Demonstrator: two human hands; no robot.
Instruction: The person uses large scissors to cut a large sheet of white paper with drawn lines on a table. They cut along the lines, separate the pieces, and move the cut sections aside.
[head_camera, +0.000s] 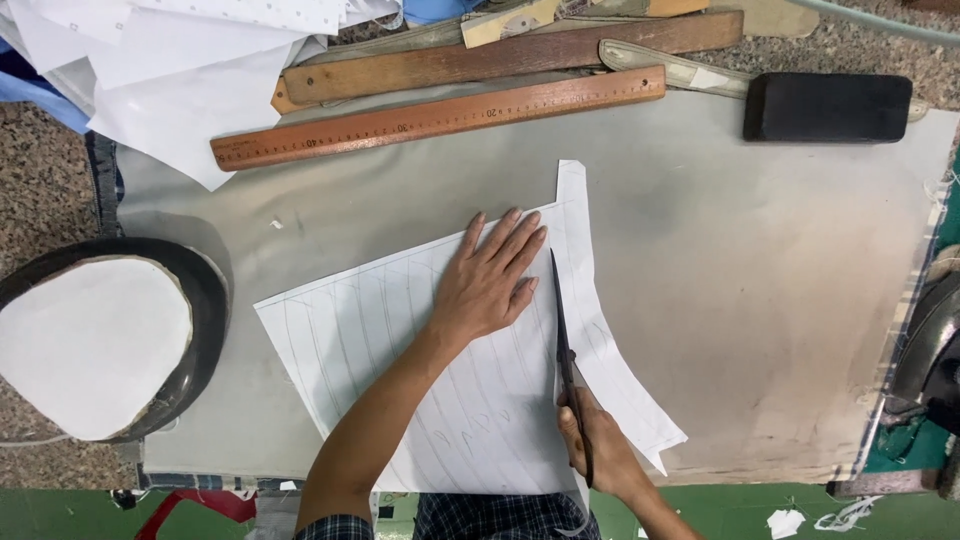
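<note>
A white sheet of paper (400, 340) with pencilled curved lines lies on a grey cloth-covered table (750, 260). My left hand (490, 280) presses flat on the sheet, fingers spread. My right hand (600, 450) grips black scissors (562, 330) whose blades point away from me along a line through the paper, just right of my left hand. A narrow strip of the paper (610, 360) lies to the right of the blades.
Two long wooden rulers (440, 115) lie across the far side, with loose white papers (190, 70) at the far left. A black block (828, 106) sits far right. A dark round object topped with white paper (95, 345) stands at the left.
</note>
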